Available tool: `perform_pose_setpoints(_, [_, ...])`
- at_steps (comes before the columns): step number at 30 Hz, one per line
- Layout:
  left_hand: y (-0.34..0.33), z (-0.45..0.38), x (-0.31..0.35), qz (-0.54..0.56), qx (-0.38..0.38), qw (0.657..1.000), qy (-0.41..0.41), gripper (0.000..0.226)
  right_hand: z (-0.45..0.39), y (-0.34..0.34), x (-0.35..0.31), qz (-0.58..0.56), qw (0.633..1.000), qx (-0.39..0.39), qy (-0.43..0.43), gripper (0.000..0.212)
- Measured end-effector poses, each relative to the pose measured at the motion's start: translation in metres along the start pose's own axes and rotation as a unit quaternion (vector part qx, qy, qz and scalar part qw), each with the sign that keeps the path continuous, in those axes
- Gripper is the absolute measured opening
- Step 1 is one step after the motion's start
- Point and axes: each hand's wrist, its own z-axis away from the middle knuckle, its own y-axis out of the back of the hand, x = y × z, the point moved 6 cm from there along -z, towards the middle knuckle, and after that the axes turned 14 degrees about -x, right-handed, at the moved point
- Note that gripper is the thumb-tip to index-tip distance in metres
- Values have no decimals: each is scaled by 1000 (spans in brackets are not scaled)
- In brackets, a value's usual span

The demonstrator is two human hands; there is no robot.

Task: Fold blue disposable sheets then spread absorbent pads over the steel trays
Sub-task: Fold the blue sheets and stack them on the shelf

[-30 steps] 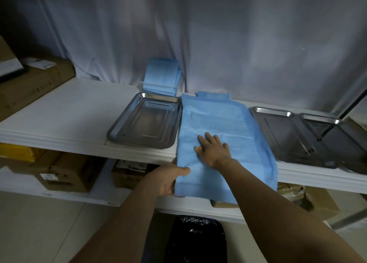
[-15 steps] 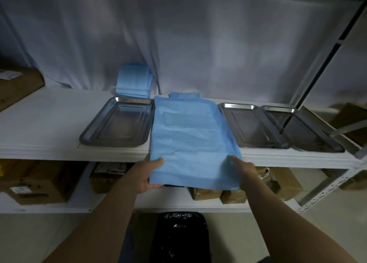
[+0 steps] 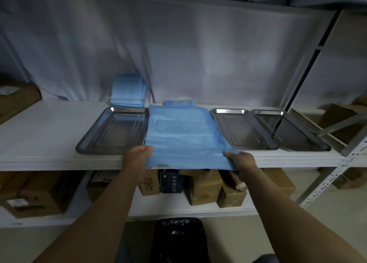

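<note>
This looks like a storeroom for clinic or lab supplies. A metal rack (image 3: 325,181) with a perforated upright carries white shelves (image 3: 39,135). Cardboard boxes (image 3: 202,187) crowd the lower shelf, steel trays (image 3: 113,131) and a stack of blue pads (image 3: 128,93) lie on the upper one, and a pale curtain (image 3: 178,54) hangs behind.

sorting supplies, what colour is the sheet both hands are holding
Light blue: the thin disposable sheet, plainest in the head view.
</note>
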Motion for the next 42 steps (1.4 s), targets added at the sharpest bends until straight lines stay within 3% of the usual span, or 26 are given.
perform_pose_setpoints(3, [-6,1,14,123,-21,992,21,6,2,3,-20,-45,998,11,52,37])
perform_pose_setpoints(5, [-9,0,18,147,-62,987,20,21,7,5,-27,-82,994,1,67,42])
perform_pose_setpoints(8, [-4,5,22,-4,-74,997,-28,31,14,1,-38,-157,984,-44,72,17])
perform_pose_setpoints(9, [-2,8,24,-48,-64,995,-51,35,17,-2,-41,-171,980,-62,74,20])
perform_pose_setpoints(12, [0,16,27,-126,-15,989,-80,35,19,-6,-46,9,994,-76,78,28])
perform_pose_setpoints(16, [-3,18,35,-207,17,972,-110,10,21,-6,-48,246,966,-20,82,28])
perform_pose_setpoints(22, [-5,-4,63,-223,32,965,-132,8,4,1,-79,275,950,29,148,35])
perform_pose_setpoints(29, [-14,-57,54,-351,52,932,-75,28,-51,-15,-78,351,931,26,100,37])
perform_pose_setpoints(33, [-23,-81,42,-429,20,903,-17,36,-79,-30,-76,390,918,24,60,30])
perform_pose_setpoints(35, [-25,-92,35,-458,-1,889,-7,32,-91,-44,-81,416,906,33,74,26])
perform_pose_setpoints(39, [-29,-106,37,-500,0,866,-30,23,-109,-102,-103,470,863,45,180,28])
perform_pose_setpoints(42, [-37,-113,42,-571,-26,819,-40,29,-124,-164,-112,449,871,-32,196,24])
